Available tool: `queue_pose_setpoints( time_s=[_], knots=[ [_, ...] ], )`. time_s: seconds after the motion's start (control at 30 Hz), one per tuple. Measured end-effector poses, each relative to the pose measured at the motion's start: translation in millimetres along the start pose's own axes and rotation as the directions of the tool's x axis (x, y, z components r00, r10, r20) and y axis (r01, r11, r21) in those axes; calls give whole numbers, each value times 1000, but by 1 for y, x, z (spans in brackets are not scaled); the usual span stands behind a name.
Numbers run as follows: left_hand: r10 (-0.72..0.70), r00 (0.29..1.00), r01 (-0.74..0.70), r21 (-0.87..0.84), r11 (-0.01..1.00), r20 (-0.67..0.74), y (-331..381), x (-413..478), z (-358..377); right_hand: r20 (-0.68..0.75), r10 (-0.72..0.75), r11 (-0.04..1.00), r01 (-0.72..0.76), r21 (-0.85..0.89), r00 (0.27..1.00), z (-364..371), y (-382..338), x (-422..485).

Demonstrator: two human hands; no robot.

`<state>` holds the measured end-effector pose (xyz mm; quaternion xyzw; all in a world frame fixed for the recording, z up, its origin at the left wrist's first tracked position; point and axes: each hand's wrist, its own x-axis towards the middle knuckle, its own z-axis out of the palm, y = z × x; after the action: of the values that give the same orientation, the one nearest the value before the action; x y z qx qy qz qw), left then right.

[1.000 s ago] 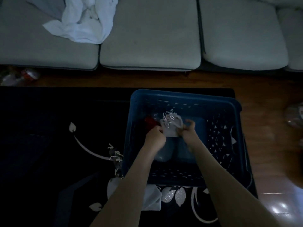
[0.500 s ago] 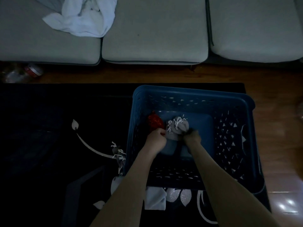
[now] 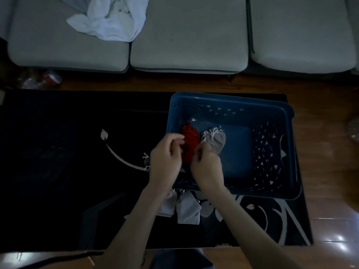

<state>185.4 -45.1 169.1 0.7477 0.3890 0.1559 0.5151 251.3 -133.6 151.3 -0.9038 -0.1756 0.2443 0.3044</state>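
A blue plastic basket [image 3: 231, 105] stands on a black rug. Inside it lie a red textured pouch [image 3: 191, 140] at the left and a grey drawstring pouch [image 3: 217, 140] just to its right, on the basket floor. My left hand [image 3: 167, 156] reaches over the basket's left wall, its fingertips pinching the red pouch's left edge. From the near side my right hand [image 3: 207, 167] pinches the red pouch's lower right edge, close beside the grey pouch. The red pouch's lower part is hidden behind my hands.
Two more grey pouches [image 3: 186, 210] lie on the black rug [image 3: 77, 171] just in front of the basket, and another [image 3: 146, 162] peeks out left of my left hand. A grey sofa [image 3: 188, 35] with a white cloth [image 3: 112, 18] lies beyond. Wooden floor surrounds the rug.
Both hands have let go of the grey pouch, which now lies on the basket floor, and have shifted left onto the red pouch. The camera has also moved closer.
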Motion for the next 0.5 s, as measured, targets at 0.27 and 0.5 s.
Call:
queue_pose_setpoints(
  time_s=[0.27,0.5],
  knots=[
    [-478,876,469,342,814,-64,-128,-40,-57,485,-366,924,371,89,794,83,22,-79],
    [-818,535,727,376,574,212,-193,-57,-37,545,103,988,-25,-150,832,157,76,-52]
  ],
)
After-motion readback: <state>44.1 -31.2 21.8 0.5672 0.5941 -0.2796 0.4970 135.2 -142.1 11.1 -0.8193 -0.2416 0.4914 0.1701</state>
